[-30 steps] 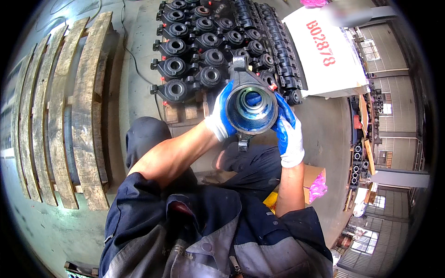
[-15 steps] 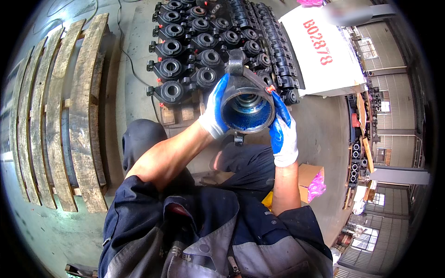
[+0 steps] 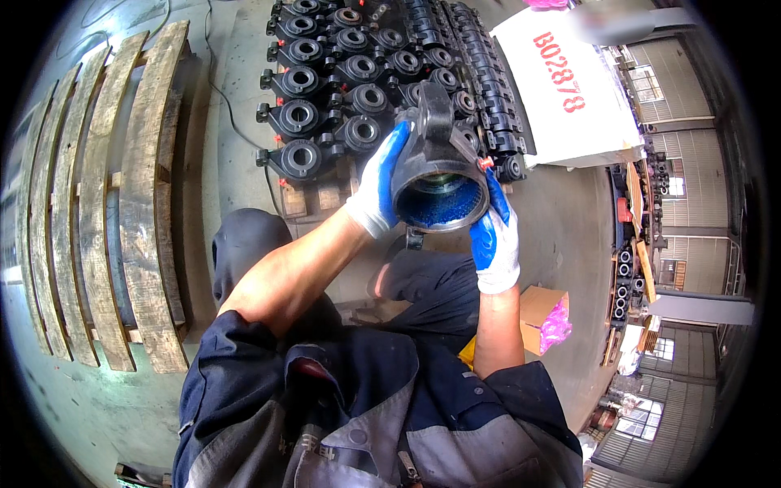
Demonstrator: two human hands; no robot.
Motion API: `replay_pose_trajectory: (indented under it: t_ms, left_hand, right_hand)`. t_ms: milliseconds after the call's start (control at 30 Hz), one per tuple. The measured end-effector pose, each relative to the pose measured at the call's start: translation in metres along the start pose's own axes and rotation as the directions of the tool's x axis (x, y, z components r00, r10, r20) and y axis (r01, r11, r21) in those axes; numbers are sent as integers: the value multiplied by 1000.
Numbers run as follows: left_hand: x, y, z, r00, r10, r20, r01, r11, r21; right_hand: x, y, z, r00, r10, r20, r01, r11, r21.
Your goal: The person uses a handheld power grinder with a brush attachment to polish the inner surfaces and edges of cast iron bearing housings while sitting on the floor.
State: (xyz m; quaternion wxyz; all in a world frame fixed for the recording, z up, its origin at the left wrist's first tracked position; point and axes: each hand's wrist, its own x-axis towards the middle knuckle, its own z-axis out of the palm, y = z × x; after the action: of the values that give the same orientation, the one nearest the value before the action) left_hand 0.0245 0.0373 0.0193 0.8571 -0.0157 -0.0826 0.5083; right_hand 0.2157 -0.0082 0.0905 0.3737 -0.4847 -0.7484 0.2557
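Between my two gloved hands I hold up a black cast metal housing (image 3: 437, 150), its wide round opening tilted toward me. Blue grease or coating lines the inside of the bore. My left hand (image 3: 381, 183), in a white glove with blue-coated fingers, grips the housing's left side. On the opposite side my right hand (image 3: 495, 236), gloved the same way, grips it near a small red plug (image 3: 486, 163). The fingertips of both hands are partly hidden behind the housing. Beyond it, several similar black housings (image 3: 299, 160) stand in rows.
Wooden pallets (image 3: 146, 187) lie along the left. A large white box (image 3: 569, 89) sits at the far right. Nearer, a cardboard box (image 3: 541, 309) holds pink plastic wrap (image 3: 556, 325). A dark cable (image 3: 232, 122) runs across the floor beside the rows.
The housing has tipped, so its bore shows as a flatter oval and more of its upper outside is visible. It has shifted slightly right, with both hands still on it.
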Motion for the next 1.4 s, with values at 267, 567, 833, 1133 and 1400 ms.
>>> replay_pose_trajectory:
  t_ms: [267, 567, 833, 1133, 1400]
  left_hand:
    - [4, -10, -32, 987, -154, 49, 159, 977, -143]
    - [-17, -32, -30, 978, 123, 171, -210, 499, 841]
    - [-13, -38, -45, 983, -31, 180, -113, 671, 733]
    - [-3, -20, -30, 991, -126, -49, 125, 992, -33]
    - [-11, -26, -45, 908, -285, -306, 281, 958, -58]
  right_hand:
    - [-10, 0, -4, 959, 284, -20, -255, 888, 382]
    - [-17, -23, -3, 898, 421, -128, -361, 872, 331]
    - [-20, -28, -3, 908, 393, -145, -331, 885, 327]
    - [-16, -28, -17, 944, 331, 2, -330, 940, 88]
    - [-31, 29, -24, 738, 484, 470, -646, 707, 287]
